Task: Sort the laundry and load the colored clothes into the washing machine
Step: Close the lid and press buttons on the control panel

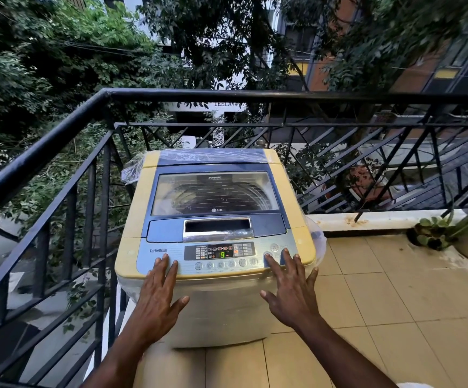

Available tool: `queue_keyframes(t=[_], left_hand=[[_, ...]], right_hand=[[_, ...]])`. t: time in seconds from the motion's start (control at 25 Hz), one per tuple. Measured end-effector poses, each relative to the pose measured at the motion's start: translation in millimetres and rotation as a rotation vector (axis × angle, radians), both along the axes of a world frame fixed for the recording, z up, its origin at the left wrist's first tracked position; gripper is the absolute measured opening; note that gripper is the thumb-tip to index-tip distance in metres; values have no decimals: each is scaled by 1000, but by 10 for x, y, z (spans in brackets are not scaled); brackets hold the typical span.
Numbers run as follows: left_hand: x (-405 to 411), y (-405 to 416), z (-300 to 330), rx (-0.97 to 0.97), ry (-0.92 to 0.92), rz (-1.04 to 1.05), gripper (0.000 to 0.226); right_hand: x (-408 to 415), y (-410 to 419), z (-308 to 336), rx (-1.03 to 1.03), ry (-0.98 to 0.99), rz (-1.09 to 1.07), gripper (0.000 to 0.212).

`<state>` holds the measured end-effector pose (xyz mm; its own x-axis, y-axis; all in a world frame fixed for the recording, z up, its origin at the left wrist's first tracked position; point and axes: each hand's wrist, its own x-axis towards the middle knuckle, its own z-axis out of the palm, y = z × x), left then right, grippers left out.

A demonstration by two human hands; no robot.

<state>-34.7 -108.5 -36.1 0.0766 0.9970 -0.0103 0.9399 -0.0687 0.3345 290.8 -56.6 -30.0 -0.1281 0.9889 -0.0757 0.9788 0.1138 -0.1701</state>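
Observation:
A yellowed top-loading washing machine (pixel 216 303) with a blue lid (pixel 216 191) stands on a balcony; the lid is closed and dark contents show dimly through its window. The control panel (pixel 218 252) is lit and its display shows a green 9. My left hand (pixel 158 289) lies flat on the panel's left end, fingers spread, holding nothing. My right hand (pixel 290 287) rests on the panel's right end, its index fingertip on a round button near the power button. No loose clothes are in view.
A black metal railing (pixel 59 130) runs along the left and behind the machine. Beige floor tiles (pixel 381 303) spread to the right. A potted plant (pixel 462 233) sits at the right edge by a white ledge. Clear plastic wrap hangs off the machine's back and right side.

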Motion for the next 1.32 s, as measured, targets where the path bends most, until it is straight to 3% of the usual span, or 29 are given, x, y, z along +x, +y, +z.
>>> queue_keyframes(t=[0.72, 1.32], left_hand=[[54, 0, -26, 23, 21, 23, 102], [-52, -21, -140, 50, 60, -8, 95]], right_hand=[[9, 24, 2, -17, -43, -5, 100], [16, -33, 26, -75, -56, 7, 126]])
